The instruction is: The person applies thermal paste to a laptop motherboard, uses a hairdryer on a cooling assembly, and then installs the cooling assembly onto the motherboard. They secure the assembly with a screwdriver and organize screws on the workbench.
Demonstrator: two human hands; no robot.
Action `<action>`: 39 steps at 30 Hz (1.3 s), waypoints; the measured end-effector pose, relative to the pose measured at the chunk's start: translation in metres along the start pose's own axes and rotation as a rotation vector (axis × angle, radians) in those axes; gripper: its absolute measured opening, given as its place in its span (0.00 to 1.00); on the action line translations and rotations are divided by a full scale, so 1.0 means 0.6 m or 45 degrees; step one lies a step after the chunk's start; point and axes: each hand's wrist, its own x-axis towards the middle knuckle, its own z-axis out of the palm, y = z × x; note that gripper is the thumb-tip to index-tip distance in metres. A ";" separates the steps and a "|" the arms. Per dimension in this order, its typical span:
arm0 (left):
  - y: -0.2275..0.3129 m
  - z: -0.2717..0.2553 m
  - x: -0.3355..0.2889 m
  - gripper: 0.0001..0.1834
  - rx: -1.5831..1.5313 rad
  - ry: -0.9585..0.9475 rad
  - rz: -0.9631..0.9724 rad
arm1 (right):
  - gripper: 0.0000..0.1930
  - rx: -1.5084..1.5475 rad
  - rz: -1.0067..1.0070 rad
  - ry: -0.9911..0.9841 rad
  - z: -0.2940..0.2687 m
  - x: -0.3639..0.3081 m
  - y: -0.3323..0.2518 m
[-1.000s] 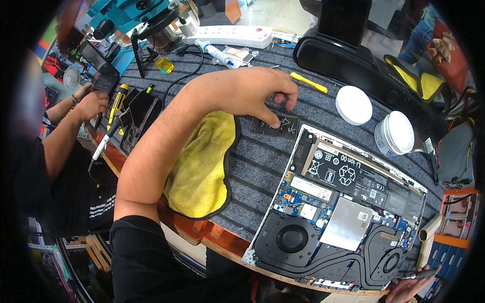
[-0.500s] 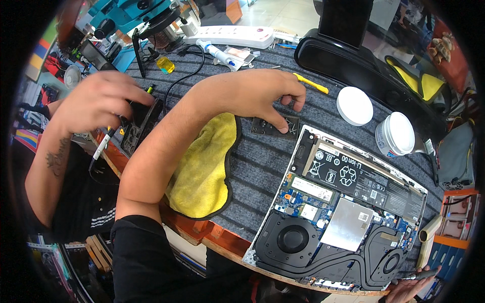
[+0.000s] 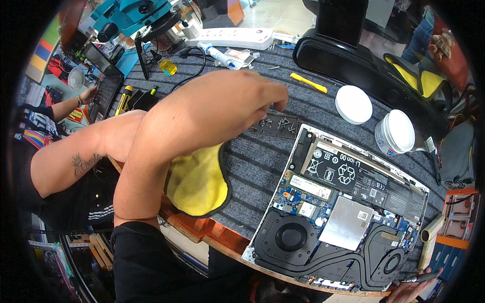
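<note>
My left hand (image 3: 262, 98) is raised just above a small dark tray (image 3: 292, 132) of loose screws (image 3: 287, 124). Its fingers curl downward and the thumb is hidden, so anything pinched there does not show. At the lower right edge, my right hand (image 3: 411, 293) holds a dark-handled tool that looks like a screwdriver (image 3: 427, 276). An opened laptop (image 3: 348, 222) lies between my hands, showing its battery (image 3: 366, 182), fans and a silver plate. Left of it, a yellow cloth (image 3: 199, 187) sits partly under my left forearm.
A co-worker's tattooed arm (image 3: 81, 156) reaches in from the left, its hand hidden behind my forearm. Beyond the tray lie a yellow pry tool (image 3: 308, 83), a white lid (image 3: 353, 104), a white tub (image 3: 395, 132), a blue-and-white syringe (image 3: 218, 55) and a power strip (image 3: 230, 38).
My left hand has drawn back up and left from the screws, uncovering more of the tray. The co-worker's hand has moved right, behind my forearm. My right hand stays near the laptop's corner.
</note>
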 end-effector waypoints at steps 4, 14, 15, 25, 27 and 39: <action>0.017 0.003 -0.032 0.13 -0.007 -0.077 -0.089 | 0.34 0.012 0.006 -0.010 -0.003 0.004 0.003; -0.018 0.047 -0.024 0.13 -0.061 -0.077 -0.115 | 0.35 0.016 0.015 -0.009 -0.006 0.005 0.006; -0.020 0.049 -0.022 0.13 -0.067 -0.092 -0.109 | 0.35 0.015 0.015 -0.011 -0.006 0.005 0.005; -0.027 0.060 -0.010 0.12 -0.102 -0.050 -0.097 | 0.35 0.013 0.017 -0.006 -0.007 0.005 0.004; -0.030 0.057 -0.011 0.12 -0.175 -0.074 -0.140 | 0.35 0.010 0.018 -0.007 -0.009 0.005 0.003; -0.041 0.052 -0.008 0.14 -0.187 -0.109 -0.129 | 0.36 0.024 0.013 -0.012 -0.010 0.010 0.005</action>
